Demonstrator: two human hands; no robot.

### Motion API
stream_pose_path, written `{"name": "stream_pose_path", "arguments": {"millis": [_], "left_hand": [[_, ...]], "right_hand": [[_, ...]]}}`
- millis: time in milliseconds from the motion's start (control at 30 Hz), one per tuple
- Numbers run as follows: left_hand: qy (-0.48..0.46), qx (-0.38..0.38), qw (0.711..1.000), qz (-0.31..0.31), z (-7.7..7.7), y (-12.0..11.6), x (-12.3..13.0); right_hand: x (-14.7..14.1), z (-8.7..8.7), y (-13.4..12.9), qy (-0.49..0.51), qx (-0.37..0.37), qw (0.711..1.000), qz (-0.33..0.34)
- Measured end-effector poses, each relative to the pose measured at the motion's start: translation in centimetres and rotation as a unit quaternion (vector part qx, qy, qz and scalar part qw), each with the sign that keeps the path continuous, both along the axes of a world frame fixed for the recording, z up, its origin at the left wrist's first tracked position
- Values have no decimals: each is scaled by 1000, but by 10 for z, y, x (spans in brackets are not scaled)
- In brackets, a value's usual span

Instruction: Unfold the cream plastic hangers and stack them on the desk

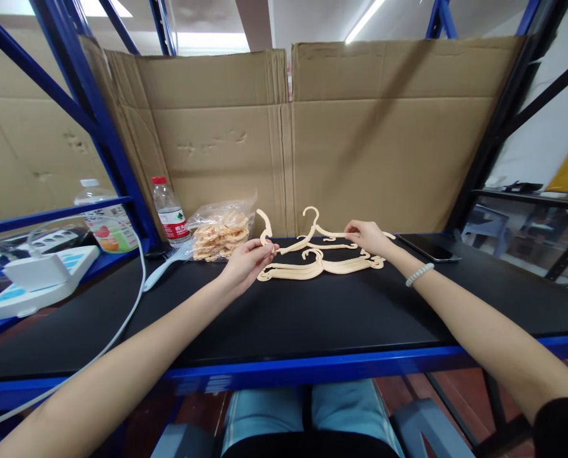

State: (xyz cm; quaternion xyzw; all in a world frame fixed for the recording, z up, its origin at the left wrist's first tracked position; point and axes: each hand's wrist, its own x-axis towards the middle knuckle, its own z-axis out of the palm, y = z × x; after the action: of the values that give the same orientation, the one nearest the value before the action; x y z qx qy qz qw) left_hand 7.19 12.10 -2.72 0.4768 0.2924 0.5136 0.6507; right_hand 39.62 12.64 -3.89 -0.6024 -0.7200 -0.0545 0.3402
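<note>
My left hand point(249, 262) is closed, with a curved beige hanger piece point(265, 224) sticking up from its fingertips. Just right of those fingertips, the lower end of a beige clothes hanger point(311, 230) comes close; whether they touch it too I cannot tell. That hanger's hook points up, and my right hand point(366, 236) pinches its right arm. In front of it, a stack of similar hangers point(296, 272) lies flat on the black tabletop point(307, 321). Part of another hanger shows between the stack and the held one.
A clear bag of beige pieces point(221, 232) and a red-capped bottle point(170, 213) stand at the back left, near a pale blue-handled brush point(164, 267). A phone point(429, 248) lies at the right. A white cable point(138, 299) crosses the left side. Cardboard point(398, 140) walls the back.
</note>
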Motion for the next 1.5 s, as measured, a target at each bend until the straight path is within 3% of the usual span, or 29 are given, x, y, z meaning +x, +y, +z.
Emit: {"name": "stream_pose_path", "arguments": {"millis": [133, 267, 400, 633, 900, 1100, 1300, 1500], "left_hand": [[-18, 1, 1000, 3, 0, 0, 2], [3, 0, 1000, 9, -4, 3, 1], [30, 31, 999, -26, -7, 4, -2], [25, -9, 997, -71, -6, -3, 3], [28, -13, 999, -35, -15, -9, 9], [42, 13, 995, -91, -20, -8, 9], [53, 43, 978, -196, -15, -5, 3], [60, 39, 975, -211, -17, -4, 1]], "right_hand": [[4, 17, -20, 57, 25, 998, 1], [8, 27, -39, 82, 11, 995, 57], [9, 27, -47, 89, -9, 993, 80], [6, 21, -47, 97, -62, 987, 113], [-48, 16, -64, 41, -63, 976, 204], [-74, 16, -77, 91, -73, 954, 277], [-63, 21, -79, 107, -45, 960, 255], [-63, 20, -80, 86, -17, 959, 269]]}}
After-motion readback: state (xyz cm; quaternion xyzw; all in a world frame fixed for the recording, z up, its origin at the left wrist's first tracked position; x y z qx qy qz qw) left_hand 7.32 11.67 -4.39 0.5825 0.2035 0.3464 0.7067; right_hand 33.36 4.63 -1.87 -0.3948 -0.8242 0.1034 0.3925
